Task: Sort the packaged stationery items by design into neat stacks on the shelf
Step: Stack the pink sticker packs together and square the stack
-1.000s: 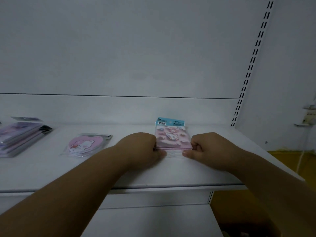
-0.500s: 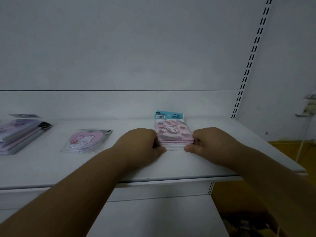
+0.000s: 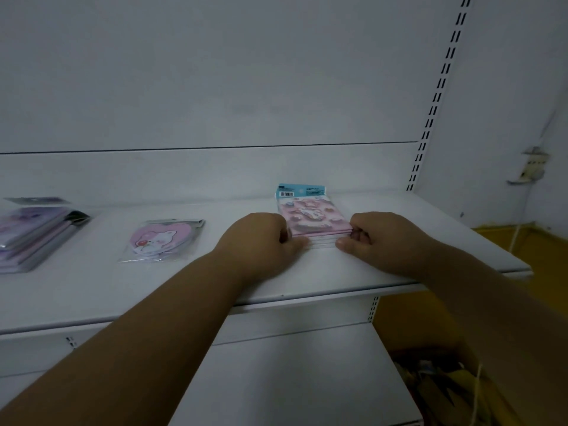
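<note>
Pink stack (image 3: 313,215) lies flat, long axis running front-to-back, blue header rearward.

White shelf (image 3: 92,290), purple packet stack (image 3: 33,235) at left, heart-shaped packet (image 3: 159,239) mid-left, pink packet stack (image 3: 313,218) right of centre
</note>
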Available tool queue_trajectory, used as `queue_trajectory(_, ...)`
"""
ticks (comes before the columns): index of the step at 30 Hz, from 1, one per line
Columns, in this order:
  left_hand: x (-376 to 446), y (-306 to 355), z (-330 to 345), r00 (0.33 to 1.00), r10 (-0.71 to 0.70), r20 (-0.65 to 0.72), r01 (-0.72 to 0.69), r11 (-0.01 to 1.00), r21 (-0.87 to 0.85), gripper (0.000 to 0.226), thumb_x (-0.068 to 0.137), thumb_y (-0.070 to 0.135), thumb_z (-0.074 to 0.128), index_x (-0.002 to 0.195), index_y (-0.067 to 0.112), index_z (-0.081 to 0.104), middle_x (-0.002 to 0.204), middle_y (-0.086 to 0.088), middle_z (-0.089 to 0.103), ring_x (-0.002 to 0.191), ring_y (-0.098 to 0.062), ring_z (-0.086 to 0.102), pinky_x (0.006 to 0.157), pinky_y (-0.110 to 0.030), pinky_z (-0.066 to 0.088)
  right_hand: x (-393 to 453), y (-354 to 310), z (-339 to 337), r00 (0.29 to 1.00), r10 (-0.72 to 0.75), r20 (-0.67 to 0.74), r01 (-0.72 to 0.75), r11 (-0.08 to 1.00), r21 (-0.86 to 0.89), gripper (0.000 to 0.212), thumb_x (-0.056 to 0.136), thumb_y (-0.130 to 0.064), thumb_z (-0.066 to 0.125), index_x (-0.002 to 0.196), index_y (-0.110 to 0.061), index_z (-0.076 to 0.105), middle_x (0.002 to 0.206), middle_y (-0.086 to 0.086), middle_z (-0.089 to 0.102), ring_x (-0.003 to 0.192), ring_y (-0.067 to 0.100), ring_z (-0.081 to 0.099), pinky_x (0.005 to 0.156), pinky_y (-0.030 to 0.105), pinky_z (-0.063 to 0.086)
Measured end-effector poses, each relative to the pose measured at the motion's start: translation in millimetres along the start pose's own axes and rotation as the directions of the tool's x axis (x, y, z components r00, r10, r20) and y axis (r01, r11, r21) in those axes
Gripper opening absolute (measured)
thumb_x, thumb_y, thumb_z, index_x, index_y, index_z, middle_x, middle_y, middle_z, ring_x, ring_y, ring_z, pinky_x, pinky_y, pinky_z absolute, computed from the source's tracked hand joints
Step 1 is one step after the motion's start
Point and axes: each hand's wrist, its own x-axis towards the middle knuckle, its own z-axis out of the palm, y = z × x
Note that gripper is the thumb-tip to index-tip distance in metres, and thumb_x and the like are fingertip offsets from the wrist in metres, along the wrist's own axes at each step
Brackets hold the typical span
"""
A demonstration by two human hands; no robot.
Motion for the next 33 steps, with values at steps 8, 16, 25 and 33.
queue_trajectory(8, 1.8, 1.7, -0.2, 0.999, 0.023, 0.023, -0.024, 0.999, 0.047, 0.039, 0.093, 0.052, 0.049, 0.063, 0.029, 0.039, 0.063, 0.012, 0.046, 0.058, -0.005, 0.043, 0.048, -0.022, 0.025, -2.5, 0.5, 1.0, 0.999, -0.044, -0.007, 0.044, 0.998, -0.044, 0.028, 0.097, -0.043, 0.043, 0.072, -0.030, 0.038, 0.066, -0.012, 0.040, 0.060, 0.003, 0.038, 0.052, 0.019, 0.024)
queue_trajectory(16, 3.2, 2.6, -5.0, 0.997, 0.029, 0.071, -0.034, 0.997, 0.064, 0.043, 0.095, 0.056, 0.037, 0.066, 0.026, 0.044, 0.066, 0.006, 0.052, 0.060, -0.007, 0.046, 0.050, -0.025, 0.028, -1.0, 5.3, -6.3, 0.995, -0.103, -0.002, 0.103, 0.995, -0.011, 0.031, 0.098, -0.043, 0.038, 0.070, -0.029, 0.043, 0.065, -0.012, 0.043, 0.062, 0.010, 0.044, 0.052, 0.018, 0.024)
queue_trajectory(25, 38.0, -6.7, -17.6, 0.981, -0.139, 0.137, 0.115, 0.979, 0.166, 0.042, 0.098, 0.050, 0.034, 0.098, 0.019, 0.061, 0.080, 0.002, 0.060, 0.064, -0.007, 0.048, 0.051, -0.024, 0.034, 27.7, 17.1, -15.6, 0.995, 0.095, 0.023, -0.097, 0.940, 0.327, 0.041, 0.097, -0.047, 0.037, 0.068, -0.025, 0.057, 0.063, -0.011, 0.060, 0.057, 0.001, 0.053, 0.051, 0.018, 0.034)
queue_trajectory(33, 91.2, 4.1, -2.1, 0.977, -0.202, -0.067, 0.199, 0.979, -0.050, 0.023, 0.095, 0.026, 0.052, 0.113, 0.019, 0.065, 0.110, -0.004, 0.061, 0.088, -0.016, 0.056, 0.074, -0.026, 0.044, 106.4, 6.3, -6.4, 0.997, 0.017, -0.076, 0.002, 0.972, 0.237, 0.012, 0.090, -0.024, 0.058, 0.093, -0.020, 0.069, 0.092, -0.002, 0.064, 0.081, 0.012, 0.055, 0.072, 0.025, 0.039)
